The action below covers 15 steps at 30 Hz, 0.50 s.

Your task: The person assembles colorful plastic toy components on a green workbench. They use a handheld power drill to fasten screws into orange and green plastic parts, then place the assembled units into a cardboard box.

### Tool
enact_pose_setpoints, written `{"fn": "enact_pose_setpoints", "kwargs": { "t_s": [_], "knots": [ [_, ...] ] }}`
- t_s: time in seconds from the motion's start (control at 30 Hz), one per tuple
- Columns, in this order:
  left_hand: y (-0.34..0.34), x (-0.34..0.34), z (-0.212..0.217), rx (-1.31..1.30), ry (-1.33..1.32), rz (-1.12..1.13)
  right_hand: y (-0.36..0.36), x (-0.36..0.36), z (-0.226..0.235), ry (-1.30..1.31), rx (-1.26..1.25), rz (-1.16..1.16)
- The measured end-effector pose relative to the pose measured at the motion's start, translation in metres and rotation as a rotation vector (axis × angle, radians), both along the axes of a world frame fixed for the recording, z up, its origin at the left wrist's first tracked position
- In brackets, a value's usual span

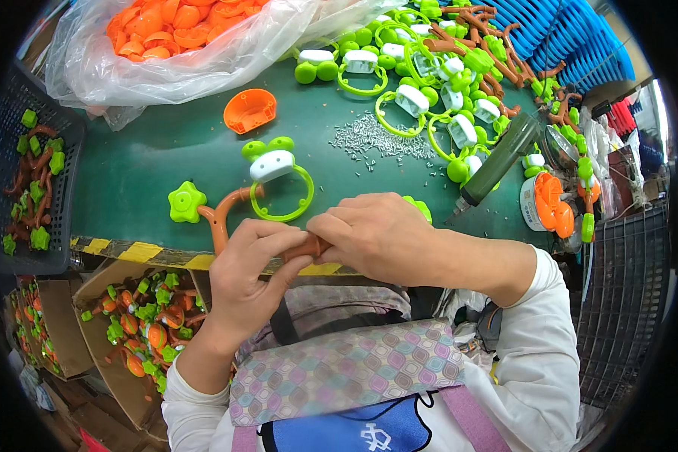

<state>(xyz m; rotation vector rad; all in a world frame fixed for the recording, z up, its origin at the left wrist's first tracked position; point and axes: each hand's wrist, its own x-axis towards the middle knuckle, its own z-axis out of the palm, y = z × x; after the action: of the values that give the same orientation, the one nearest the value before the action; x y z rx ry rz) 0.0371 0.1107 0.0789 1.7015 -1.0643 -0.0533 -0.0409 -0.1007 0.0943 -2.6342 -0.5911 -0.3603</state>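
Note:
In front of me, both hands meet at the table's near edge around a brown plastic branch (pixel 218 220). Closed around its lower part is my left hand (pixel 248 267), thumb and fingers pinching the brown stem. My right hand (pixel 377 237) grips the stem's other end, its fingertips beside those of the left. A green star-shaped piece (pixel 187 202) sits at the tip of one branch arm. The other arm reaches a green ring with a white block and two round green knobs (pixel 273 166). Part of another green piece (pixel 419 208) shows behind my right hand.
An orange half shell (pixel 250 111) and a pile of small metal pins (pixel 373 141) lie on the green table (pixel 151 151). A dark green power screwdriver (pixel 497 162) hangs at right. Crates and boxes of parts stand left; a bag of orange shells (pixel 181 30) lies behind.

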Motion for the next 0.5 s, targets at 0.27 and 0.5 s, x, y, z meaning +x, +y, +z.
{"fn": "enact_pose_setpoints", "kwargs": {
  "t_s": [0.27,0.5],
  "knots": [
    [0.002,-0.009,-0.008,-0.033,-0.001,0.093,-0.018,-0.007,0.008,0.049,-0.322,-0.086],
    [0.003,-0.005,-0.013,-0.051,0.028,0.078,-0.022,-0.006,0.004,-0.089,-0.316,-0.039]
  ]
}}
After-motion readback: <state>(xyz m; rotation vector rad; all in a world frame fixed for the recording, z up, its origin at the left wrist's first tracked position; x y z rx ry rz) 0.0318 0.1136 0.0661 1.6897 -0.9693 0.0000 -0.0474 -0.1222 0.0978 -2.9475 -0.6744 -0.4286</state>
